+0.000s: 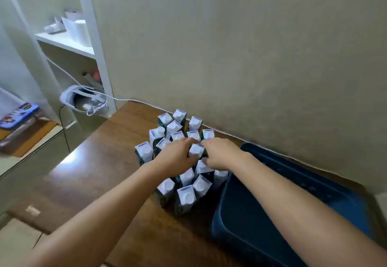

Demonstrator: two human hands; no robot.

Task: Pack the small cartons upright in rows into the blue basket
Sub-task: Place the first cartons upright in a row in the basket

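At far left, a blue printed tin (19, 115) lies on a low surface. To its right stands a white shelf unit (69, 44) holding one paper roll (82, 33) and some blurred white items. One white headset (83, 101) sits at the foot of the shelf unit, with a white cable (134, 100) running from it along the wall.

A brown wooden table (100, 162) carries the task items. About eighteen small cartons (173, 153) are visible, standing upright in one tight cluster on the table, just left of the basket; the exact count cannot be confirmed because the hands cover part of the cluster. Each carton has a dark green patterned body, a white sloped top with a round white cap, and a purple strip along the top edge.

The left hand (178, 155) reaches over the middle of the cluster with its fingers curled down around carton tops; which carton it grips cannot be told. The right hand (219, 153) meets it from the other side, with fingers curled against one centre carton (195, 150) that sits between both hands. Both hands are narrow, not spread.

One blue basket (230, 214) stands at right on the table, against the wall. No carton shows in the visible part of its interior. The right forearm crosses above its near rim.
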